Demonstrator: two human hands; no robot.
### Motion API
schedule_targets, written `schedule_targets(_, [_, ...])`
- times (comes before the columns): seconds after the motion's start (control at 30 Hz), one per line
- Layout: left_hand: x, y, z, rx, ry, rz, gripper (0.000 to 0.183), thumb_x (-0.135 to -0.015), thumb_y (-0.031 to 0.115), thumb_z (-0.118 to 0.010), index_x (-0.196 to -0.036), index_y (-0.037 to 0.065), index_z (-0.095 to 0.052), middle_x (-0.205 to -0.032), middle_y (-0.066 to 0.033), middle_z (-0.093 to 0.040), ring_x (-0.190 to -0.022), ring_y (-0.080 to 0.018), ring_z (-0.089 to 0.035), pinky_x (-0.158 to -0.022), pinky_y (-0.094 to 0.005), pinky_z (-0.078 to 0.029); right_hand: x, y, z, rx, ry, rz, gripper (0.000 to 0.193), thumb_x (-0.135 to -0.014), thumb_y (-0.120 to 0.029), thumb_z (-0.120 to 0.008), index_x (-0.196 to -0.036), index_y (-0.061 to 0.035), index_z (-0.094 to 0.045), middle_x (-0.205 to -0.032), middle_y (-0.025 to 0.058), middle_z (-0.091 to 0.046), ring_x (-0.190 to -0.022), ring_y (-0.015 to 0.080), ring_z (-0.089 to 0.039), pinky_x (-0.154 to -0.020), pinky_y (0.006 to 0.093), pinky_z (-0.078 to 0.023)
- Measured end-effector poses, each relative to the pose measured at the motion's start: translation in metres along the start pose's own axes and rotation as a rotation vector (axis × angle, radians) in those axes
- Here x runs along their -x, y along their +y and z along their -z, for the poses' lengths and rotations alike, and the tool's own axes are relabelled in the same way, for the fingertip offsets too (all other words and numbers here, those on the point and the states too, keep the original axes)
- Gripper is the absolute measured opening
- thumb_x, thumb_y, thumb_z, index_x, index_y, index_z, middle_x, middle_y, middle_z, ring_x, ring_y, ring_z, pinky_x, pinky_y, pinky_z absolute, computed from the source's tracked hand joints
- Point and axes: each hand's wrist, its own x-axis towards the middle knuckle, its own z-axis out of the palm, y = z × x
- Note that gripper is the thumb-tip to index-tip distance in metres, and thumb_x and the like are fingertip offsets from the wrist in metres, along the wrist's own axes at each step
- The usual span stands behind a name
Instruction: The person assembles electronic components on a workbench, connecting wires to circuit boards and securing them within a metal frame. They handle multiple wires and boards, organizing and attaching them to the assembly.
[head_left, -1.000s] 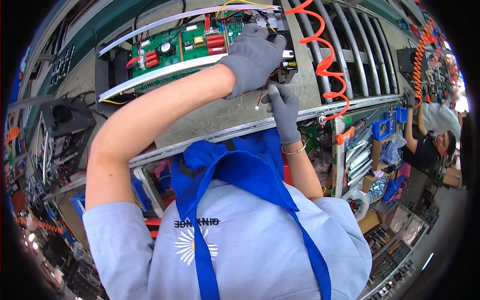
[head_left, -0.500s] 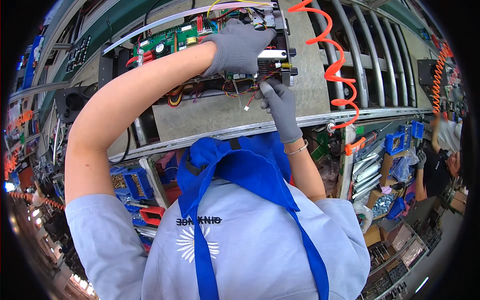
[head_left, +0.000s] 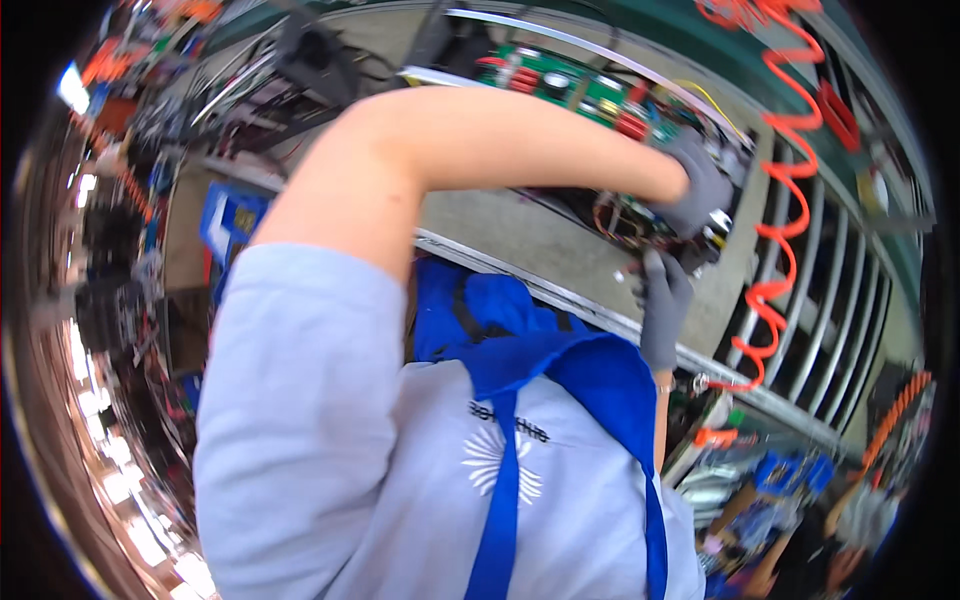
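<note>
Left hand [head_left: 697, 188]: chassis [head_left: 590, 88], four o'clock, perhaps bracing; fingers' grip untellable. Right hand [head_left: 666, 308]: six o'clock therefrom, fingers pinching lead [head_left: 632, 267], likely steadying.

The left forearm [head_left: 540, 140] covers part of the green circuit boards [head_left: 545, 66], and the left hand [head_left: 692, 185] hides whatever lies beneath its palm. The right hand [head_left: 666, 305] is blurred, so what its fingers grip cannot be told. The top edge cuts off the orange coiled hose [head_left: 795, 123], and a co-worker [head_left: 806, 550] at lower right is smeared.
</note>
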Motion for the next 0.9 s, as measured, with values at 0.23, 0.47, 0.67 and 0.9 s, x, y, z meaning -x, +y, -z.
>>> schedule_targets(0.23, [0.015, 0.019, -0.018, -0.033, 0.209, 0.114, 0.06, -0.073, 0.018, -0.067, -0.126, -0.002, -0.049, -0.102, -0.0279, -0.064, -0.103, -0.0408, -0.059, -0.091, -0.049, -0.043, -0.004, -0.009, 0.003, 0.021, 0.061, 0.045, 0.036, -0.092, -0.035, -0.061, -0.104, -0.0025, -0.068, -0.075, 0.0013, -0.064, -0.055, 0.0036, -0.05, -0.047, 0.0185, -0.037])
schedule_targets(0.47, [0.006, 0.0, -0.025, -0.028, 0.22, 0.088, 0.075, -0.063, 0.017, -0.074, -0.132, 0.011, -0.046, -0.088, -0.0174, -0.065, -0.092, -0.0363, -0.063, -0.087, -0.0461, -0.043, -0.025, -0.005, -0.001, -0.201, 0.012, 0.08, 0.03, -0.092, -0.029, -0.062, -0.102, -0.0012, -0.068, -0.085, 0.004, -0.067, -0.072, 0.0091, -0.061, -0.058, 0.0238, -0.047])
schedule_targets(0.67, [0.007, -0.003, -0.015, 0.011, 0.176, -0.03, 0.08, -0.069, 0.004, -0.063, -0.145, 0.012, -0.036, -0.089, -0.0167, -0.06, -0.096, -0.0348, -0.059, -0.096, -0.0448, -0.039, -0.02, 0.007, -0.003, -0.384, 0.054, 0.085, 0.027, -0.091, -0.026, -0.063, -0.104, -0.0015, -0.067, -0.083, 0.0022, -0.066, -0.071, 0.0071, -0.061, -0.054, 0.0214, -0.047])
schedule_targets(0.9, [0.009, -0.001, -0.009, -0.078, 0.21, -0.089, 0.077, -0.072, 0.009, -0.068, -0.142, 0.012, -0.037, -0.099, -0.0188, -0.058, -0.1, -0.0376, -0.056, -0.1, -0.0459, -0.038, -0.015, 0.017, -0.009, -0.503, 0.115, 0.075, 0.023, -0.09, -0.021, -0.065, -0.096, 0.0014, -0.066, -0.076, 0.002, -0.064, -0.064, 0.0056, -0.056, -0.054, 0.0222, -0.045])
